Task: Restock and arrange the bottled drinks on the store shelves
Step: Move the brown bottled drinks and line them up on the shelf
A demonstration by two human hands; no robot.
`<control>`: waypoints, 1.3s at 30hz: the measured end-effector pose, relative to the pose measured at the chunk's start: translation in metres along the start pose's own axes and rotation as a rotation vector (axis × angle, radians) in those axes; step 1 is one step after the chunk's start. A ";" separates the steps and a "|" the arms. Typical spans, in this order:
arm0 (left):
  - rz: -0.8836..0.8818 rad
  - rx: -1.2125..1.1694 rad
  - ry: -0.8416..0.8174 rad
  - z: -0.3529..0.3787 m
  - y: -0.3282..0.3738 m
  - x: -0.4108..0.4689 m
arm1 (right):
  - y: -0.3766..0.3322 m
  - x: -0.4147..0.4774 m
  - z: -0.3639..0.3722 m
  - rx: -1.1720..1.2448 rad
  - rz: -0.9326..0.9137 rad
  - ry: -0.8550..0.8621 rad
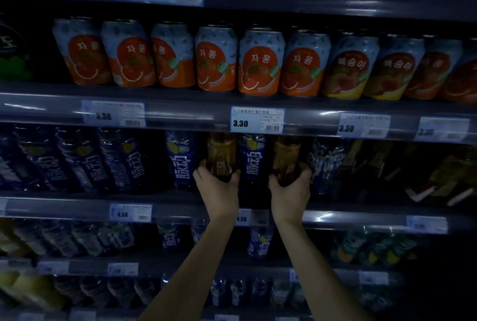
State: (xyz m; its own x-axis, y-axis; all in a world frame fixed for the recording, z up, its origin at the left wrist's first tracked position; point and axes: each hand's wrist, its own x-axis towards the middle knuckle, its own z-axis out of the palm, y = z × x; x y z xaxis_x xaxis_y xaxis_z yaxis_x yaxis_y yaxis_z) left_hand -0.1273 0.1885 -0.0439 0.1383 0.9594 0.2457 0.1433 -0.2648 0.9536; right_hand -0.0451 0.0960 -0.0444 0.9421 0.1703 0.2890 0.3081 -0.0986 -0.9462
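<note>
Two amber-brown drink bottles stand on the middle shelf (77, 203), among dark blue bottles. My left hand (218, 187) grips the base of the left brown bottle (221, 151). My right hand (290, 192) grips the base of the right brown bottle (285, 154). One blue bottle (251, 158) stands between the two brown ones, and another blue bottle (180, 158) is just left of my left hand. The tops of both brown bottles are hidden behind the shelf edge above.
A row of orange and peach cans (260, 62) fills the shelf above. Price tags (256, 120) hang on the shelf edges. More blue bottles (85, 158) stand to the left, dark packaged bottles (387, 165) to the right. Lower shelves hold further bottles (260, 242).
</note>
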 end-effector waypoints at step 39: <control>0.078 0.039 0.001 -0.038 -0.005 -0.017 | 0.011 -0.016 -0.019 -0.085 -0.207 -0.009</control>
State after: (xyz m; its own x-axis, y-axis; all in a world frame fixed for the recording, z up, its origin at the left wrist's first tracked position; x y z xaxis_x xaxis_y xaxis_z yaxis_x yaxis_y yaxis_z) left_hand -0.1671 0.1774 -0.0461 0.1498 0.9358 0.3192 0.1702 -0.3424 0.9240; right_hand -0.0547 0.0740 -0.0567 0.8563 0.2038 0.4746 0.5055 -0.1424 -0.8510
